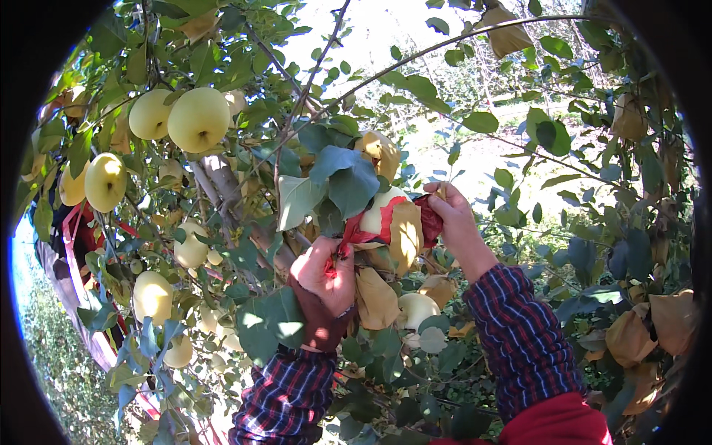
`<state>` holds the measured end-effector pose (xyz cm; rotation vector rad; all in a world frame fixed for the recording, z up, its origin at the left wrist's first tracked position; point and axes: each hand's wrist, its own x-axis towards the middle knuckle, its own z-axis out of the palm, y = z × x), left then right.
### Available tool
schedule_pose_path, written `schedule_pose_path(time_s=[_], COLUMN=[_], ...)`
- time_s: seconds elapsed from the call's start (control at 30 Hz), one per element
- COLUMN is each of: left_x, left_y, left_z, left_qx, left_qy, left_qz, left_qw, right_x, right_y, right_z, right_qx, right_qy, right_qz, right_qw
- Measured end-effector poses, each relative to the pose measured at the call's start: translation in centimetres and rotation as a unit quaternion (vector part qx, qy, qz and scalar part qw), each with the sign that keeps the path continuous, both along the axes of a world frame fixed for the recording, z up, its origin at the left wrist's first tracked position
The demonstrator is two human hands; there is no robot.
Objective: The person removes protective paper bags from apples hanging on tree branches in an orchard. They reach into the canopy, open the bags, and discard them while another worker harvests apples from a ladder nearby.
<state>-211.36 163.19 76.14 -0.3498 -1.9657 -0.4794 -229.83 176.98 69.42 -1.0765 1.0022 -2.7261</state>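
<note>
A pale yellow apple (pixel 374 218) hangs near the middle, partly wrapped in a torn bag with red inner paper and a tan outer layer (pixel 405 236). To its lower left, my left hand (pixel 328 278) is closed on red paper of that bag; a brown covering wraps the palm and wrist. My right hand (pixel 453 222), at the apple's right, pinches dark red bag paper (pixel 428 221) between thumb and fingers. Leaves cover the apple's upper left. Another pale apple (pixel 417 310) hangs just below the torn bag.
Bare yellow apples (pixel 198 119) hang at the upper left, with several more below them. A branch (pixel 389 67) arches over my hands. Tan paper bags (pixel 631 336) hang at the right. Thick limbs (pixel 222 181) stand behind the leaves. A person in dark clothing (pixel 64 267) is partly visible at the far left.
</note>
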Motion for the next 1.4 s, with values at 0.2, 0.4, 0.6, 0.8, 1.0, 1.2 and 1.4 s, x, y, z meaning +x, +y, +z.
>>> schedule_pose_path(time_s=[0.2,0.4,0.6,0.8,1.0,1.2,1.4], left_x=[-0.7,-1.3,-1.6,-1.4,-0.8,-0.6,0.0], left_y=[1.8,1.7,2.1,1.8,2.5,2.7,1.9], left_z=[1.0,1.3,1.5,1.6,2.3,2.7,2.5], left_qx=[0.012,0.019,0.0,0.001,-0.015,-0.03,-0.085], left_qy=[-0.013,-0.04,-0.029,-0.041,-0.056,-0.09,-0.091], left_qz=[0.003,0.017,0.017,0.004,0.039,0.041,0.061], left_qw=[1.0,0.999,0.999,0.999,0.998,0.995,0.99], right_x=[3.6,4.5,4.7,7.6,7.6,7.1,5.8], right_y=[1.8,2.5,2.7,3.1,2.5,1.9,0.8], right_z=[1.1,1.4,0.6,2.0,1.6,0.6,-1.8], right_qx=[0.038,0.098,0.116,0.148,0.149,0.138,0.211], right_qy=[0.158,0.265,0.303,0.282,0.387,0.428,0.404], right_qz=[-0.089,-0.277,-0.365,-0.385,-0.44,-0.404,-0.33], right_qw=[0.983,0.918,0.873,0.866,0.797,0.796,0.827])
